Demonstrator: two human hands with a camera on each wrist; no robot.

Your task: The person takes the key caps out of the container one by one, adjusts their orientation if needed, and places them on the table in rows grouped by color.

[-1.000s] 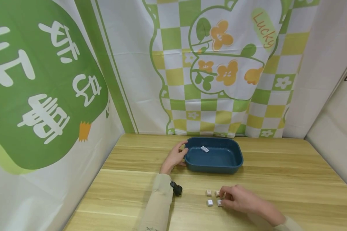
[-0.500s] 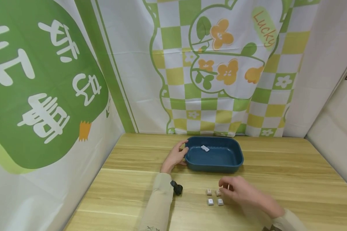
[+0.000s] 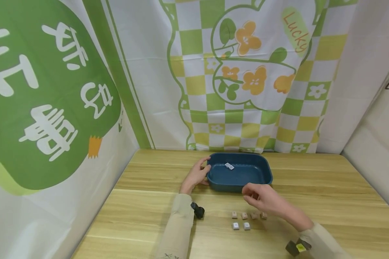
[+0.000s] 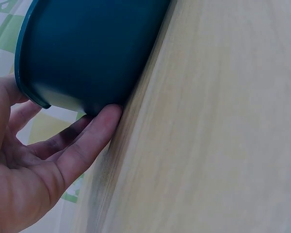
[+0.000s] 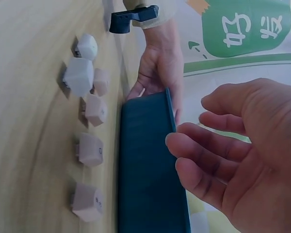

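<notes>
A dark blue rectangular basin (image 3: 227, 186) stands at the back of the table. Its left end is held by my left hand (image 3: 196, 176), the thumb at the rim and the fingertips (image 4: 109, 114) against the lower wall. Two white keycaps (image 3: 229, 166) lie together inside it. My right hand (image 3: 265, 199) hovers by the basin's front right corner, fingers loosely bent and nothing visible between them. Below it, several pinkish keycaps (image 3: 244, 216) form a row. In front of that row sit two white keycaps (image 3: 236, 226), side by side.
Beneath everything is a wood-grain table (image 3: 142, 216). A patterned curtain (image 3: 240, 118) hangs right behind the basin, with printed cloth (image 3: 61, 144) along the left. Small dark devices sit at the left wrist (image 3: 198, 210) and right wrist (image 3: 298, 247).
My right hand has left the right-hand white keycap and moved forward to the basin's front edge, uncovering the rest of the pinkish row. My left hand stays on the basin.
</notes>
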